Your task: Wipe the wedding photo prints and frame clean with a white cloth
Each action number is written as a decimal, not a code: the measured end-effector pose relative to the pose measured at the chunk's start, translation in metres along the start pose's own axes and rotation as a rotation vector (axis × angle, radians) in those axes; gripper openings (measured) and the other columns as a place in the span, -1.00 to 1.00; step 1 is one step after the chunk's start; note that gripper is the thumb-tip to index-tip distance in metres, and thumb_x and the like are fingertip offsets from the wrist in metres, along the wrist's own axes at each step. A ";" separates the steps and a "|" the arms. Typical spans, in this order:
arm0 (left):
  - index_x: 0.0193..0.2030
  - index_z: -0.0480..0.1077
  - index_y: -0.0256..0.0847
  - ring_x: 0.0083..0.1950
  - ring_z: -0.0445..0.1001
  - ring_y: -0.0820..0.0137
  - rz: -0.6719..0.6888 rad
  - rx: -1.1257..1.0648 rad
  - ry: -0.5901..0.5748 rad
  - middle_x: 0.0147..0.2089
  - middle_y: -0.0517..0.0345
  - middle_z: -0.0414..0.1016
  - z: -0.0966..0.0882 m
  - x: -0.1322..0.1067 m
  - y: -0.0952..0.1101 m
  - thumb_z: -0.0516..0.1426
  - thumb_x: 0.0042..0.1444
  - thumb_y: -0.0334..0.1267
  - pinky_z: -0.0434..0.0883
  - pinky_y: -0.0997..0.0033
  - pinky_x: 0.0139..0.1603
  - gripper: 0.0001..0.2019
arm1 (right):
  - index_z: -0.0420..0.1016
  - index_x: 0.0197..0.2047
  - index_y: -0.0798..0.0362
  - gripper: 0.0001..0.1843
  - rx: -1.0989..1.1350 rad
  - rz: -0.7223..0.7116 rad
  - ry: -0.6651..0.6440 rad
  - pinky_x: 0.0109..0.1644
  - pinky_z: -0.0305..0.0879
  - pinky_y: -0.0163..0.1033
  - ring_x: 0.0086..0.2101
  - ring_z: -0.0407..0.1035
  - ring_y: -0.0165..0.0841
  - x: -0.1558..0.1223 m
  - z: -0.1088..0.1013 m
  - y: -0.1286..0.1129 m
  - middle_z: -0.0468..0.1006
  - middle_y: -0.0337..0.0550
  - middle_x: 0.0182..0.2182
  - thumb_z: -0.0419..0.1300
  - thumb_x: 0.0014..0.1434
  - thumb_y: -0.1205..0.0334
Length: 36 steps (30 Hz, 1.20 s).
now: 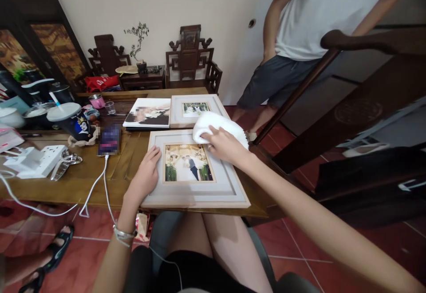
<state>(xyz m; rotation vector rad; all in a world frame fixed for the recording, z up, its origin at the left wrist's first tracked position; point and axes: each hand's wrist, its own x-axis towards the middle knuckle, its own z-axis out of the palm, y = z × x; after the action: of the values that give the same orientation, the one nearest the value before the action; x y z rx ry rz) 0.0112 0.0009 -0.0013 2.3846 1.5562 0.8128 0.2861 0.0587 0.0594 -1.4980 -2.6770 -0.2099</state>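
Observation:
A light wooden picture frame (196, 200) lies flat near the table's front edge, with a wedding photo (189, 163) set in a pale mat. My left hand (146, 172) rests along its left border, fingers extended. Over the frame's upper right corner, my right hand (219, 144) grips a folded white cloth (218, 124), which hides that corner. Behind it lies a second picture frame (219, 107), partly covered by the cloth. To the left of that one is a photo album (146, 112) with a picture on its cover.
Left on the table (133, 191) are a charging phone (109, 140), a white power strip (43, 161), a lidded cup (71, 118) and a pink cup (96, 101). A person (299, 27) stands beyond the right side, near a dark wooden chair (359, 102). Another person's sandalled foot (60, 248) is at lower left.

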 end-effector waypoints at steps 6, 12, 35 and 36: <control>0.26 0.29 -0.36 0.43 0.11 0.20 -0.003 -0.015 0.033 0.34 -0.17 0.27 0.002 0.001 0.002 -0.11 0.12 -0.56 0.11 -0.01 0.42 -0.45 | 0.47 -0.03 0.26 -0.55 0.041 -0.168 -0.111 0.17 0.17 0.09 0.17 0.24 0.03 -0.061 -0.020 -0.025 0.46 0.34 0.02 0.00 0.01 0.61; 0.24 0.28 -0.50 0.43 0.11 0.17 -0.028 -0.012 0.038 0.35 -0.30 0.22 0.003 0.001 0.007 -0.13 0.19 -0.49 0.09 0.00 0.43 -0.51 | 0.52 -0.03 0.05 -0.42 0.231 -0.205 -0.290 0.01 0.36 -0.07 -0.07 0.46 -0.09 -0.120 -0.061 -0.050 0.54 0.07 -0.07 0.00 -0.08 0.63; 0.23 0.31 -0.41 0.42 0.13 0.21 -0.033 -0.051 0.044 0.32 -0.22 0.29 0.002 -0.001 0.005 -0.11 0.25 -0.44 0.11 0.03 0.42 -0.56 | 0.55 -0.15 0.07 -0.46 0.190 -0.150 -0.322 -0.01 0.35 -0.06 -0.08 0.47 -0.10 -0.116 -0.052 -0.049 0.58 0.07 -0.15 -0.03 -0.09 0.66; 0.23 0.31 -0.40 0.42 0.12 0.21 -0.032 -0.047 0.042 0.32 -0.21 0.28 0.002 -0.001 0.006 -0.11 0.25 -0.44 0.11 0.02 0.42 -0.56 | 0.55 -0.12 0.03 -0.44 0.178 -0.121 -0.336 -0.07 0.37 -0.10 -0.13 0.49 -0.12 -0.118 -0.053 -0.039 0.58 0.02 -0.19 -0.04 -0.08 0.66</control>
<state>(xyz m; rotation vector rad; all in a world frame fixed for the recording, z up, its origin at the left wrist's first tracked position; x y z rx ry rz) 0.0166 -0.0018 -0.0011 2.3187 1.5685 0.8876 0.3136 -0.0688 0.0935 -1.4289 -2.9480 0.2940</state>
